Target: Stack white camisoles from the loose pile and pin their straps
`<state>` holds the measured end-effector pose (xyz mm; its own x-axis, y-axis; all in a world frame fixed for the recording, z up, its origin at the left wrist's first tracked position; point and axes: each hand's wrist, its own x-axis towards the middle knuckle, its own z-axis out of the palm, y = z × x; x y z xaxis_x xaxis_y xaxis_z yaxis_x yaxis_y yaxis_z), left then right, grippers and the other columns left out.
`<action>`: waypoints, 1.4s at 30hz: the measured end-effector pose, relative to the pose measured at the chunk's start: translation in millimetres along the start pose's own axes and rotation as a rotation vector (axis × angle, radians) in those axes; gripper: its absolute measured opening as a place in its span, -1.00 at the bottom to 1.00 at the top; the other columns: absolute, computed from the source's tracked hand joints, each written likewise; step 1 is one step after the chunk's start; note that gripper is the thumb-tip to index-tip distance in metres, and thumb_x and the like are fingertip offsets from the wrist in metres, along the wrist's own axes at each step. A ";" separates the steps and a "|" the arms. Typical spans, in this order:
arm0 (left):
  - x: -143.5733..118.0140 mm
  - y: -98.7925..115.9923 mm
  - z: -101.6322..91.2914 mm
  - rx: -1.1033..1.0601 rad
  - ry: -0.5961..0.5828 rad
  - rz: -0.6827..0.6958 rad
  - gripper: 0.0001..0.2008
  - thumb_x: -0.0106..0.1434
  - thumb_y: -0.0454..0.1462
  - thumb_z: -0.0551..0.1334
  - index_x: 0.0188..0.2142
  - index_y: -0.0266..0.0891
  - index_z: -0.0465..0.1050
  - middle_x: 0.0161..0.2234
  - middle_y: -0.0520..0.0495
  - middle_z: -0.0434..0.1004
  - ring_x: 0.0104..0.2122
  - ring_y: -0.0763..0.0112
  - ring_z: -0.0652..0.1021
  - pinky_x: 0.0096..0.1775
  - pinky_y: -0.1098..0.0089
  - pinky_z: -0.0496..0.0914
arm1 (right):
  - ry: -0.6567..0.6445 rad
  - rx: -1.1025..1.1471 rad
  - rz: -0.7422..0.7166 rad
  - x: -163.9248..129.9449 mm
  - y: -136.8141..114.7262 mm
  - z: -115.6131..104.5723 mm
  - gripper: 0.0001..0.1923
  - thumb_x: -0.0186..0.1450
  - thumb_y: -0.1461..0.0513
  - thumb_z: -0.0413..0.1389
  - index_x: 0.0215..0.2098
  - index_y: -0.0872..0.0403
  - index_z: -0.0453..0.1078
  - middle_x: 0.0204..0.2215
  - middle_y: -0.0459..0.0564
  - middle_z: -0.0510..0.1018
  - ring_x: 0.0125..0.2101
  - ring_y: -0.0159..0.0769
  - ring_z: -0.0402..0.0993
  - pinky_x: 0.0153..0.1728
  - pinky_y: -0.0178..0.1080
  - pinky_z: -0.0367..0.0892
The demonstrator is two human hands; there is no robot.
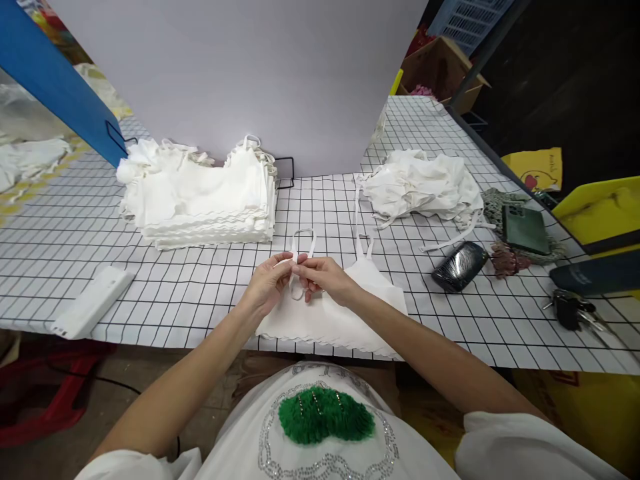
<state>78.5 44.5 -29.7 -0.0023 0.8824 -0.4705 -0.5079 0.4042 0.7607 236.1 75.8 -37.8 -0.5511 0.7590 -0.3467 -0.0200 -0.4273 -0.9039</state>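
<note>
A white camisole top (330, 321) with thin straps lies flat at the front edge of the table. Above its left side, my left hand (269, 281) pinches a white shoulder strap (303, 232) between thumb and fingers. Close against it, my right hand (327, 277) is closed on the same strap, the fingertips of both hands almost touching. A small loop of strap hangs below the fingers. The other strap (367, 245) stands up in a loop on the right side of the top. My fingers hide the exact spot being gripped.
Folded white tops (210, 200) are stacked at back left, and a loose heap of white garments (423, 187) lies at back right. A white power strip (94, 301), black wrapped bundle (460, 267), phone (525, 229) and keys (575, 310) also lie on the checked tablecloth. A grey panel (250, 80) stands behind.
</note>
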 end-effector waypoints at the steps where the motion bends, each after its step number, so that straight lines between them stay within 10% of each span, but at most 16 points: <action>1: 0.4 0.7 0.9 0.011 0.001 0.007 -0.75 0.16 -0.39 0.39 -0.18 -0.29 0.42 -0.24 -0.13 0.69 -0.42 0.52 0.58 -0.28 0.49 0.45 | -0.037 0.012 0.019 2.4 -1.6 1.3 -0.51 0.01 -0.08 0.41 -0.52 0.14 0.42 -0.68 -0.23 0.29 -0.70 -0.52 0.23 -0.63 -0.28 0.46; 12: 7.0 6.8 0.0 -0.035 0.085 0.037 -0.70 0.15 -0.46 0.34 -0.13 -0.29 0.36 -0.25 -0.20 0.69 -0.17 0.27 0.68 0.06 0.20 0.49 | -0.410 -0.579 0.025 -56.4 -19.6 -8.5 -0.61 0.10 0.13 0.37 -0.69 0.17 0.35 -0.67 -0.23 0.18 -0.63 -0.58 0.07 -0.62 -0.39 -0.02; 26: 15.5 19.2 -14.4 0.142 -0.062 0.098 -0.44 0.09 -0.32 0.44 0.08 -0.26 0.36 -0.15 -0.19 0.66 -0.13 0.22 0.65 -0.03 0.19 0.51 | -0.547 -0.483 0.095 -84.8 -12.2 -22.8 -0.65 0.10 0.02 0.40 -0.42 0.17 0.63 -0.51 -0.10 0.44 -0.50 -0.51 0.30 -0.50 -0.40 0.19; 32: 19.1 31.8 -21.9 0.624 0.072 0.486 -0.73 0.10 -0.21 0.43 -0.20 -0.24 0.60 -0.35 -0.05 0.58 -0.36 0.39 0.52 -0.30 0.37 0.43 | -0.184 -0.020 0.055 -47.0 -19.5 -25.5 -0.67 0.05 0.05 0.43 -0.47 0.17 0.58 -0.36 0.04 0.61 -0.53 -0.41 0.47 -0.40 -0.19 0.49; 42: -21.5 -13.8 -1.7 0.374 -0.137 0.216 -0.71 0.09 -0.11 0.47 -0.22 -0.20 0.68 -0.23 -0.14 0.67 -0.30 0.34 0.55 -0.20 0.29 0.49 | 0.179 0.138 -0.162 -16.0 -9.2 -17.5 -0.75 0.03 0.07 0.43 -0.44 0.06 0.65 -0.34 0.07 0.66 -0.12 -0.13 0.53 -0.13 -0.11 0.42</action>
<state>84.1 19.5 -30.8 0.0531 0.9696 -0.2390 -0.1622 0.2446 0.9560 259.6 76.2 -28.3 -0.3751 0.8924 -0.2507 -0.2161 -0.3471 -0.9126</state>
